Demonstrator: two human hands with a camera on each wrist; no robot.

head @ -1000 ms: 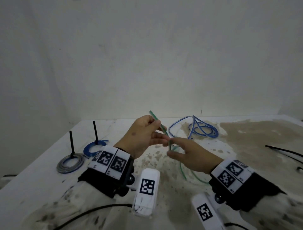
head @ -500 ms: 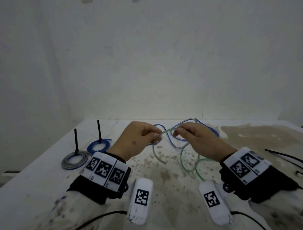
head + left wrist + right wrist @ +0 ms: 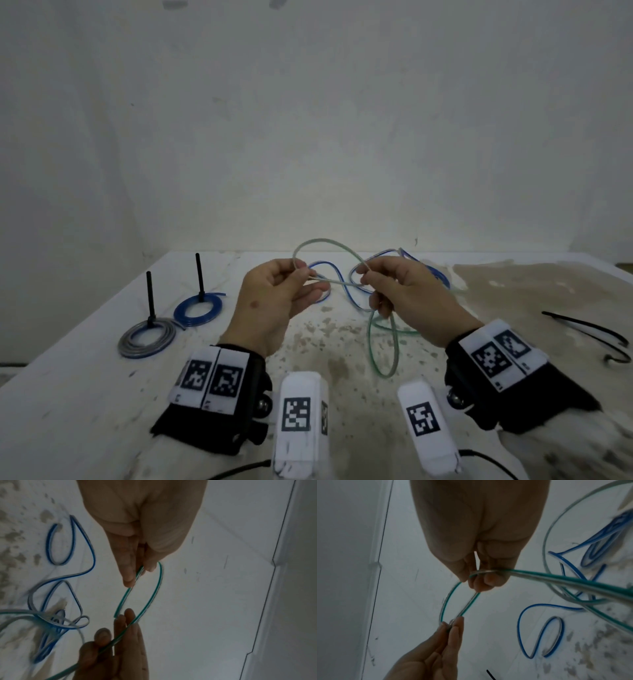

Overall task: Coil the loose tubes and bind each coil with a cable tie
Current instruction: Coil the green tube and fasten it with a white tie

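Hands (image 3: 274, 301) (image 3: 407, 294) pinch green tube (image 3: 325, 241); no readable writing.

Both hands were raised above the middle of the table (image 3: 102, 370); the left hand (image 3: 274, 301) was to the left and the right hand (image 3: 407, 294) to the right, with one loop of a tube (image 3: 325, 241) arching between them, pinched at each side; the rest of that tube hung down onto the table below the right hand; a loose tangle of tube (image 3: 337, 291) lay behind the hands (partly hidden by them); two bound coils lay at the left, one coil (image 3: 147, 341) nearer, the other coil (image 3: 198, 308) just behind it, each with a tie standing upright; spare cable ties (image 3: 589, 329) lay at the far right.
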